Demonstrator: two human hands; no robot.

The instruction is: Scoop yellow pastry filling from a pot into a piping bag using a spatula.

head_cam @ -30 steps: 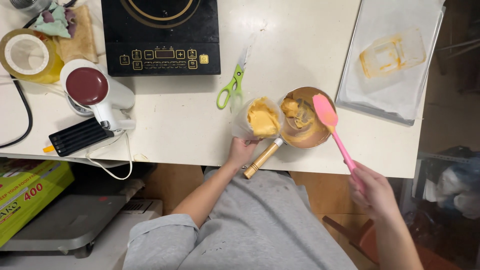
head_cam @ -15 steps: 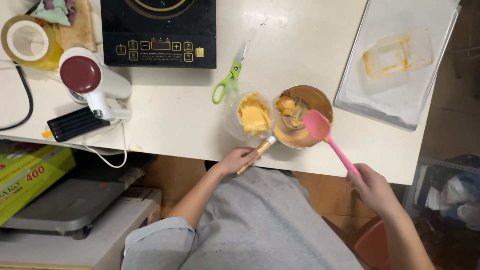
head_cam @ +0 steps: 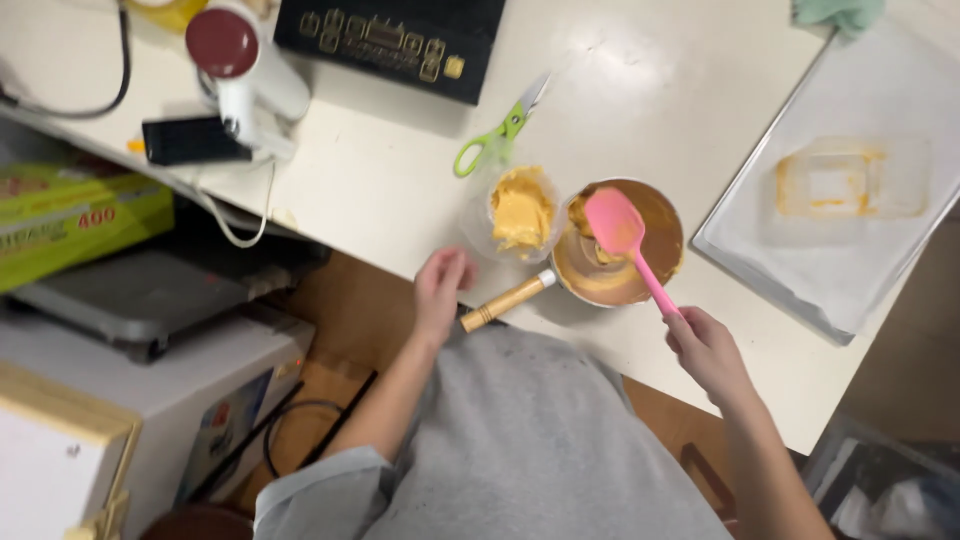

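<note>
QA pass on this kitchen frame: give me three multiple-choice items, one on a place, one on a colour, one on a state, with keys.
1. Where do the green-handled scissors lie?
A. On the table, between the black cooktop and the clear cup
B. On the lined tray
C. Inside the pan

2. What colour is the spatula in the right hand?
A. Blue
B. Pink
C. Black

3. What is the state of the left hand?
A. Closed around the scissors
B. Gripping the spatula
C. Holding nothing, next to the pan's wooden handle

Key:
1 A: the scissors rest on the table just above the cup of yellow batter.
2 B: blade and handle are pink, the blade over the small pan.
3 C: nothing is in its fingers; the wooden handle lies beside them.
</note>
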